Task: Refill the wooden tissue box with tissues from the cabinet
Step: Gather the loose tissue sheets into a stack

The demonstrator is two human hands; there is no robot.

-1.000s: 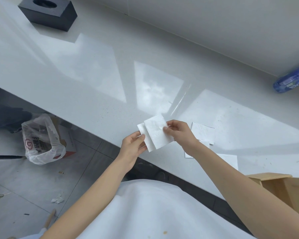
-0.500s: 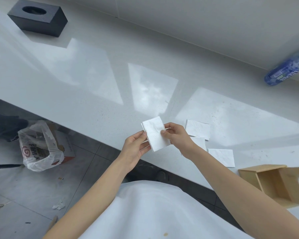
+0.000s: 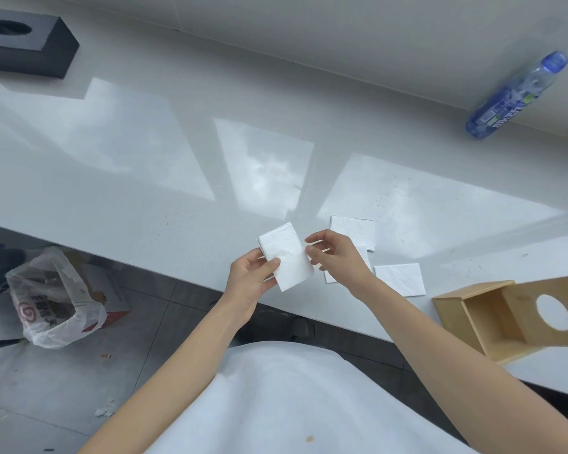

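My left hand (image 3: 251, 280) pinches a small stack of folded white tissues (image 3: 287, 255) over the front edge of the white counter (image 3: 145, 178). My right hand (image 3: 336, 257) hovers just right of the stack, fingers curled and apart, apparently off the paper. Three more folded tissues lie flat on the counter: one behind my right hand (image 3: 353, 231), one partly hidden under it (image 3: 330, 277), one to its right (image 3: 400, 278). The wooden tissue box (image 3: 492, 322) lies on its side at the right, open toward me, with its round hole facing right.
A black tissue box (image 3: 27, 44) stands at the counter's far left. A blue plastic bottle (image 3: 515, 96) stands at the far right by the wall. On the tiled floor to the left sits a plastic bag (image 3: 51, 299) in a cardboard box.
The two tissues have been squared into one stack in my left hand. My right hand has let go and drawn slightly right. The view has shifted, showing more of the wooden box.
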